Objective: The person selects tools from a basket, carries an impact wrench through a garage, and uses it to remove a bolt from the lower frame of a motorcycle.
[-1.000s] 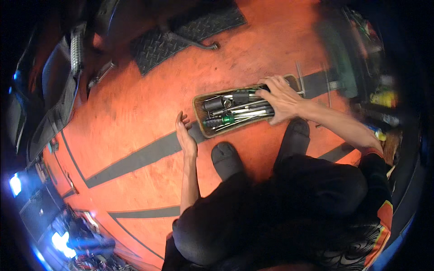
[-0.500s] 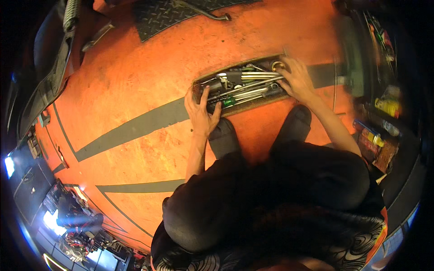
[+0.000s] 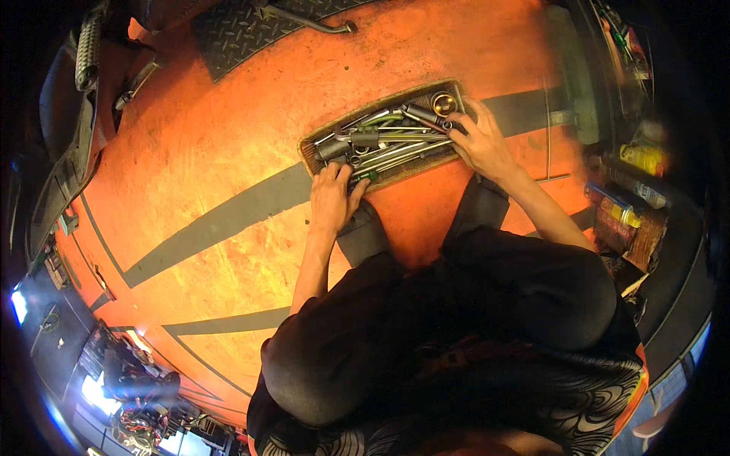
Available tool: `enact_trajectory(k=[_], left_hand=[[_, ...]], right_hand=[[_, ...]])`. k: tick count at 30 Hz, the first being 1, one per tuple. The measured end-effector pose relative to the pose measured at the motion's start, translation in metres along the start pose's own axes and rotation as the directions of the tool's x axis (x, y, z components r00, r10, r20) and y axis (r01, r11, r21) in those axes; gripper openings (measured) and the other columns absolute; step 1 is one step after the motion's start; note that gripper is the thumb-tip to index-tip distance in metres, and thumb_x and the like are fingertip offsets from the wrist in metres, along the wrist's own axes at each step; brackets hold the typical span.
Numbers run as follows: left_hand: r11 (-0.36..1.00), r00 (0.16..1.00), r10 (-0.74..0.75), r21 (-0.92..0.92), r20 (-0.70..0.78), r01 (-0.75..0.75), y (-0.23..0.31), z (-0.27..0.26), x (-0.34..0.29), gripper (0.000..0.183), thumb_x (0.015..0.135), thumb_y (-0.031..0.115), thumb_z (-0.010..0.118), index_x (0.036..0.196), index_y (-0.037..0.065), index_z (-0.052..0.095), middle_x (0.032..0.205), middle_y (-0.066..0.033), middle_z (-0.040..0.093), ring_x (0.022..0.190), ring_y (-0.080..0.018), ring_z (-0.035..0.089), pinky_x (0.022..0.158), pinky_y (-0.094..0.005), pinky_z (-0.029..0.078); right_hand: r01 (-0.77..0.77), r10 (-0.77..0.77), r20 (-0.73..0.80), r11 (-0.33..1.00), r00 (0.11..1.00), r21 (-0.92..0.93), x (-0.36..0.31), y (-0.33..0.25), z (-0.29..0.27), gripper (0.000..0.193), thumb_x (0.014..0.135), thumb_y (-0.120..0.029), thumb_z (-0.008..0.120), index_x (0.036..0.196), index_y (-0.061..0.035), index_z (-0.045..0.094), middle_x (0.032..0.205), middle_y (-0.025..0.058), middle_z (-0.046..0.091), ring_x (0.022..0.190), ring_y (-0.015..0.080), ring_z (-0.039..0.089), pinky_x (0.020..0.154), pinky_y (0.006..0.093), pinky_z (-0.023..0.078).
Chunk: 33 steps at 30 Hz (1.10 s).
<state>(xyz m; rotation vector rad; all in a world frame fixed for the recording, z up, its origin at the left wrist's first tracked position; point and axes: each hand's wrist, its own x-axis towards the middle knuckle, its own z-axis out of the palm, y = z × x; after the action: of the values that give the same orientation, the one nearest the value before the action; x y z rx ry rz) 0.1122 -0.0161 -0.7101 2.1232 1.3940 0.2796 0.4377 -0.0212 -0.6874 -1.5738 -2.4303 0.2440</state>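
A long, narrow tray [image 3: 411, 176] lies on the orange floor in front of my feet, full of metal hand tools. My left hand [image 3: 331, 196] reaches over its near left corner, thumb apart from the bent fingers, fingertips among the tools. Beside that thumb is a green screwdriver handle [image 3: 366, 176]. At the tray's right end my right hand [image 3: 483, 144] has its thumb and fingers closed on a dark tool with a ring end [image 3: 427, 116]. A brass-coloured ring [image 3: 442, 103] sits in the far right corner. Several shiny rods or wrenches [image 3: 403, 150] lie lengthwise between my hands.
A dark tread-plate mat [image 3: 258, 34] with a bent metal lever [image 3: 312, 21] above it is at the far side. Vehicle parts [image 3: 72, 144] stand at left. Yellow spray cans [image 3: 642, 158] and a cardboard box [image 3: 646, 247] are at right. A thin rod [image 3: 547, 144] lies nearby.
My left hand has drawn back from the tray's left end to its near corner. The tools have shifted about; a dark ring-ended tool now shows at my right fingers. The whole view has shifted slightly.
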Motion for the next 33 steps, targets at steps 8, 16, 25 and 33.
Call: enact_trajectory(k=[8,16,25,33], left_hand=[[0.974,0.974,0.212,0.100,-0.079,-0.203,-0.005,0.003,-0.025,0.022,0.074,0.011,0.074,0.094,0.007,0.065,0.112,-0.0096,0.060,0.101,-0.0282,0.056,0.079,-0.0389,0.044],[0.946,0.933,0.323,0.045,-0.157,-0.320,-0.005,0.016,-0.049,0.026,0.074,0.012,0.077,0.098,0.009,0.067,0.096,-0.0080,0.060,0.081,-0.0259,0.056,0.067,-0.0373,0.043],[0.970,0.921,0.240,0.116,-0.305,-0.215,-0.010,0.011,-0.033,0.023,0.079,0.011,0.074,0.099,0.006,0.067,0.094,-0.0122,0.060,0.084,-0.0304,0.056,0.073,-0.0404,0.043],[0.978,0.970,0.153,0.171,-0.189,-0.121,-0.011,-0.017,-0.029,0.039,0.090,0.023,0.062,0.122,0.002,0.058,0.120,-0.0205,0.054,0.104,-0.0388,0.051,0.088,-0.0483,0.040]], right_hand=[[-0.020,0.038,0.178,0.995,0.983,-0.097,-0.031,-0.005,0.005,0.024,0.085,-0.013,0.061,0.109,-0.0141,0.061,0.098,0.0027,0.059,0.097,0.0211,0.059,0.100,0.0447,0.042],[-0.073,0.072,-0.037,0.997,0.997,-0.033,-0.004,-0.007,-0.014,0.025,0.079,-0.007,0.067,0.104,-0.0092,0.065,0.100,0.0000,0.064,0.092,0.0183,0.061,0.068,0.0314,0.056],[-0.145,0.147,-0.002,0.977,0.989,0.153,0.001,0.000,0.002,0.028,0.083,-0.017,0.064,0.109,-0.0062,0.067,0.115,0.0078,0.062,0.107,0.0256,0.059,0.089,0.0391,0.051],[-0.161,0.156,0.040,0.964,0.987,0.214,-0.004,-0.039,0.051,0.044,0.083,-0.025,0.066,0.125,-0.0129,0.058,0.128,0.0070,0.053,0.120,0.0316,0.043,0.103,0.0459,0.036]])
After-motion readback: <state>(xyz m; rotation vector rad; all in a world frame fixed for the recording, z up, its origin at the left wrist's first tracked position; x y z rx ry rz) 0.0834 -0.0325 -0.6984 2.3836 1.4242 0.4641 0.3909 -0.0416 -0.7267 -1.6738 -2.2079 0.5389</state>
